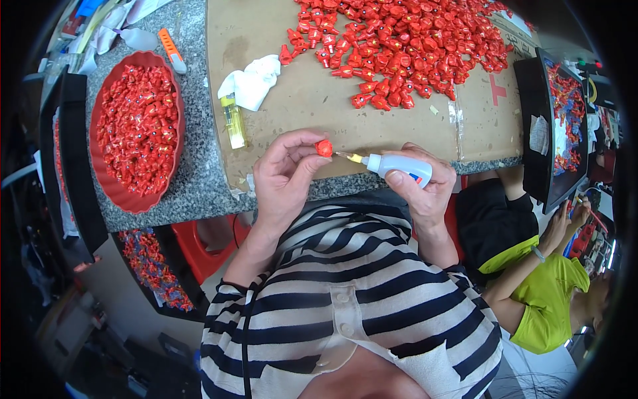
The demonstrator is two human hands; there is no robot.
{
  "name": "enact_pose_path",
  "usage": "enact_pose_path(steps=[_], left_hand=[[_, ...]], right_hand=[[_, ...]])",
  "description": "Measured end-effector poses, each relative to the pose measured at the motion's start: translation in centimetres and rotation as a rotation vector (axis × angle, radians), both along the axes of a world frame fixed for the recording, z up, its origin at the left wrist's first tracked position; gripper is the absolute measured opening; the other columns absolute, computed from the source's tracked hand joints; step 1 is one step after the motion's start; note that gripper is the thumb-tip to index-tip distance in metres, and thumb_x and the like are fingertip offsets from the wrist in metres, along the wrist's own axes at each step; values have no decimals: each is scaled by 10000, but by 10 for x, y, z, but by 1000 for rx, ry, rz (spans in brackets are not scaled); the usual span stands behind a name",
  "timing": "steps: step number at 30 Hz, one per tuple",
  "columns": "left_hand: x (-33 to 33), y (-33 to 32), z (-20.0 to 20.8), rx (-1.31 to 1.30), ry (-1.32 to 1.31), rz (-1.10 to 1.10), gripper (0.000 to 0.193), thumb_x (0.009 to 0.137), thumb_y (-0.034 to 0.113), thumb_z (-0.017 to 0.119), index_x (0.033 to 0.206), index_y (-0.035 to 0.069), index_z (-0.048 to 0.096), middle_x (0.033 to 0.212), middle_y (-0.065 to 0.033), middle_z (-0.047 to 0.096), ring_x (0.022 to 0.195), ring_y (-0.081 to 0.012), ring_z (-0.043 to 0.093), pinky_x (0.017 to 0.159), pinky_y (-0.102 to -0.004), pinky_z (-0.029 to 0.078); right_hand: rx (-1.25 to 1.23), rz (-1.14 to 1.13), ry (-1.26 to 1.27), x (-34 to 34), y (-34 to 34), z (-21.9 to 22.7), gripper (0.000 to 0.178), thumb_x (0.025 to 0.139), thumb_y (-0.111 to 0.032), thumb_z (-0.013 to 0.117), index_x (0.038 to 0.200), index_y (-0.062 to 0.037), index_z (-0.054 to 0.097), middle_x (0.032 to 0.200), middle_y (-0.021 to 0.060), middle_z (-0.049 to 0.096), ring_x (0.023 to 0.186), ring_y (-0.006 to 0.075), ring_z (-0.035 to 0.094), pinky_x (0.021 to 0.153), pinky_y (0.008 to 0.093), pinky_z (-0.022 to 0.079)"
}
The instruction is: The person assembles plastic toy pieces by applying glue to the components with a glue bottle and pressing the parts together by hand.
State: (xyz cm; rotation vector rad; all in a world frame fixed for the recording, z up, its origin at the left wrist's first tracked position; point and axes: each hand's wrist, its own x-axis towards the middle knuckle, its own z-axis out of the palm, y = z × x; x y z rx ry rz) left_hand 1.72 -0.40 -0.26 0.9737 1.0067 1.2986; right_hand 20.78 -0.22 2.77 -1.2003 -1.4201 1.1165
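Between the thumb and fingers of my left hand (287, 174) is a small red plastic piece (323, 147), held over the near edge of the cardboard. My right hand (428, 183) is wrapped round a white squeeze glue bottle (401, 167), tilted so its yellow-based thin nozzle points left. The nozzle tip is close beside the red piece; whether they touch I cannot tell. Beyond my hands, a big heap of similar red pieces (405, 50) covers the far part of the cardboard sheet (292, 110).
On the left stands a red scalloped basin (100, 179) full of red pieces. A crumpled tissue (256, 81), a yellow lighter (233, 123) and an orange cutter knife (171, 50) lie near it. A black bin (537, 116) is at right, where a person in a lime shirt (548, 299) works.
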Motion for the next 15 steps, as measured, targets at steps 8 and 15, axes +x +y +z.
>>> enact_pose_path(steps=[8, 15], left_hand=[[-1, 0, -1, 2, 10, -14, 222, 792, -46, 580, 1002, -37, 509, 1018, -154, 572, 908, -201, 594, 773, -254, 483], [-2, 0, 0, -8, 20, -14, 217, 795, -50, 573, 1001, -38, 508, 1021, -157, 572, 906, -199, 595, 775, -255, 487]], right_hand=[[45, 34, 40, 3, 1, -4, 198, 680, -39, 704, 853, 42, 649, 648, 78, 602, 539, 103, 485, 485, 221, 363], [20, 8, 44, 3, 0, -1, 201, 673, -44, 709, 843, 46, 650, 654, 86, 611, 552, 112, 505, 493, 222, 375]])
